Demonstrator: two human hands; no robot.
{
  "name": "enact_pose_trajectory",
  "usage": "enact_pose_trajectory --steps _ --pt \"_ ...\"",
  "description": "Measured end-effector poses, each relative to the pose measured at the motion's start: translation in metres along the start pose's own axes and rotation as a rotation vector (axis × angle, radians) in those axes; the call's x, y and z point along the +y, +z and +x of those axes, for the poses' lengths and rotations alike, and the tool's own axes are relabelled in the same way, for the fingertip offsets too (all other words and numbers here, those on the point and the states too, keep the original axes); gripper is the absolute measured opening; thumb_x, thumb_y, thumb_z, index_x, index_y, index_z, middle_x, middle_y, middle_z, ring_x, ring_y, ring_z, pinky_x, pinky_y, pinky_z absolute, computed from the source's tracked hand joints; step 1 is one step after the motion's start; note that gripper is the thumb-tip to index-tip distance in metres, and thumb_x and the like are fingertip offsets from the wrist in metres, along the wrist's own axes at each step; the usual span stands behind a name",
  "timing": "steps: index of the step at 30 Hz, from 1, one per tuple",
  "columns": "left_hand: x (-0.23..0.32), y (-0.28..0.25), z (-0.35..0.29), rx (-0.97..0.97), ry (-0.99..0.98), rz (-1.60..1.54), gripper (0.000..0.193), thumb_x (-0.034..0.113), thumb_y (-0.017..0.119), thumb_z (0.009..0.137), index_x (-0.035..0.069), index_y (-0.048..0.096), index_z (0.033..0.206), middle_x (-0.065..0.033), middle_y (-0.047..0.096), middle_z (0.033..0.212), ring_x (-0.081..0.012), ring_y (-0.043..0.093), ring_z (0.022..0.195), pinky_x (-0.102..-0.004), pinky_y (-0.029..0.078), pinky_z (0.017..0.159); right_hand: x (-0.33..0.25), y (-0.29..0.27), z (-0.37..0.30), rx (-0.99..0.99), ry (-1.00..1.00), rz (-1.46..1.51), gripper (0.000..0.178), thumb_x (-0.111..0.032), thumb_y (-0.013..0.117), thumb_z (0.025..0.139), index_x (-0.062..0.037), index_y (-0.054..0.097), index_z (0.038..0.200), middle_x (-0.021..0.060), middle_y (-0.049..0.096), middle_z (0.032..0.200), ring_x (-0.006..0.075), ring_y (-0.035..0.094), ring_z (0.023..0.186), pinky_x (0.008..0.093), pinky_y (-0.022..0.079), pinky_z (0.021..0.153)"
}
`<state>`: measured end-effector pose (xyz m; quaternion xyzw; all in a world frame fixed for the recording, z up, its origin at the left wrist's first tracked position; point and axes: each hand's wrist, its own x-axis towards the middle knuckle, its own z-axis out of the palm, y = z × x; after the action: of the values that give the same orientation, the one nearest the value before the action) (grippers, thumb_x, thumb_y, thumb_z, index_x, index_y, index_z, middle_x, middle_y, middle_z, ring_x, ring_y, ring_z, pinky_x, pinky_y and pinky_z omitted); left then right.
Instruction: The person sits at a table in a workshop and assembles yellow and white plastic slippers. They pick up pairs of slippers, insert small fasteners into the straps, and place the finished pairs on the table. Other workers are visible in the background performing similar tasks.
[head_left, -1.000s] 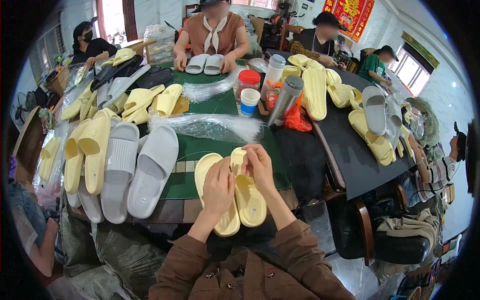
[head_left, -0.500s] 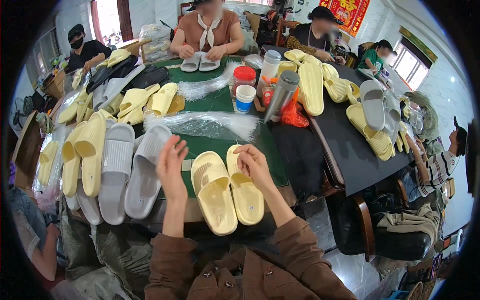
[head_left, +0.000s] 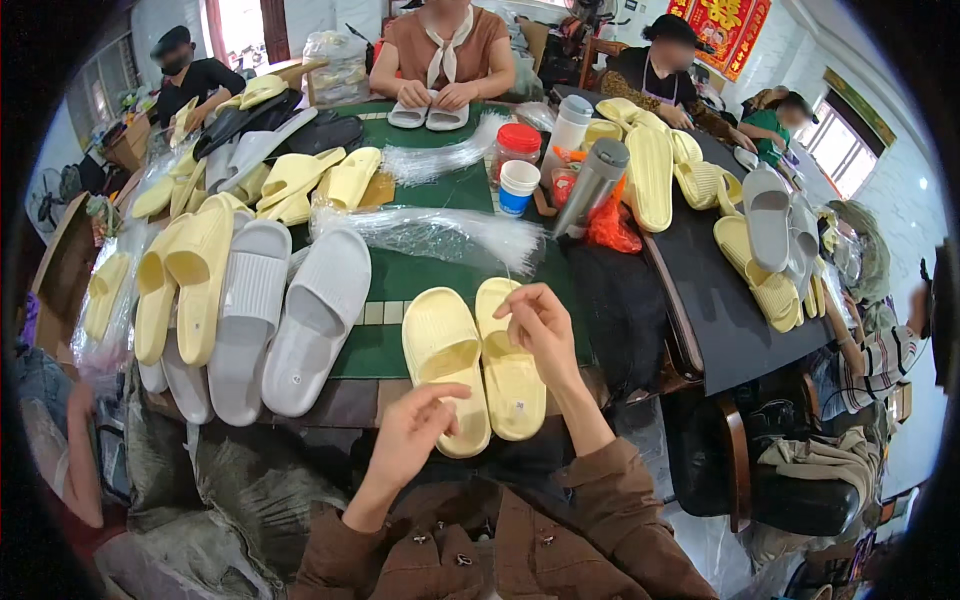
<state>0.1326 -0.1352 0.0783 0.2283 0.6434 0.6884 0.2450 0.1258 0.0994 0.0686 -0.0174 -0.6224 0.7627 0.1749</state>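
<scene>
Brown-sleeved left hand (head_left: 405, 440) has loosely spread fingers, looks empty, over the left heel of the pale-yellow slippers (head_left: 440, 335), which lie lengthwise, toes away, at the tabletop's (head_left: 350, 406) near edge. Right hand (head_left: 543, 330) is nearer the straps, fingers bent above the right one, can't tell if they're pinching anything. Behind: red-lidded jar (head_left: 517, 143), blue-and-white cup (head_left: 517, 194), grey flask (head_left: 597, 180), contents unclear tbh.

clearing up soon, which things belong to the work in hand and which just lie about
Seems part of the work:
left yellow slipper, by the left hand
right yellow slipper, by the right hand
clear plastic strands, perhaps

Probably just about:
red-lidded jar
white-and-blue cup
grey flask
</scene>
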Motion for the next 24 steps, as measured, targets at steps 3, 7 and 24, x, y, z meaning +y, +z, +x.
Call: enact_pose_trajectory --steps 3,7,24 --pt "-0.016 0.007 -0.016 -0.041 -0.094 -0.097 0.025 0.006 0.051 0.095 0.0 0.061 0.117 -0.0014 0.059 0.076 -0.0079 0.055 0.073 -0.0222 0.045 0.068 -0.01 0.006 -0.027 -0.011 -0.006 -0.082 0.01 -0.004 0.048 0.097 -0.003 0.057 0.1 0.0053 0.065 0.087 0.004 0.049 0.059 0.0172 0.032 0.05" --pt "-0.035 0.013 -0.035 0.002 -0.155 -0.205 0.03 0.004 0.05 0.095 0.0 0.055 0.125 -0.0068 0.06 0.095 -0.011 0.058 0.078 -0.0249 0.047 0.072 -0.005 -0.008 -0.061 -0.103 0.019 -0.219 0.013 -0.004 0.047 0.097 -0.0009 0.058 0.103 0.0065 0.066 0.09 0.0055 0.054 0.066 0.0175 0.038 0.056" --pt "-0.044 0.02 0.025 0.096 0.21 0.494 0.064 0.016 0.058 0.091 -0.013 0.029 0.14 -0.0271 0.033 0.142 -0.0368 0.032 0.135 -0.0393 0.026 0.112 0.014 -0.005 -0.061 -0.094 -0.224 -1.041 0.028 -0.011 0.061 0.086 -0.0016 0.059 0.112 0.0187 0.063 0.106 0.0384 0.062 0.093 0.0436 0.052 0.077"
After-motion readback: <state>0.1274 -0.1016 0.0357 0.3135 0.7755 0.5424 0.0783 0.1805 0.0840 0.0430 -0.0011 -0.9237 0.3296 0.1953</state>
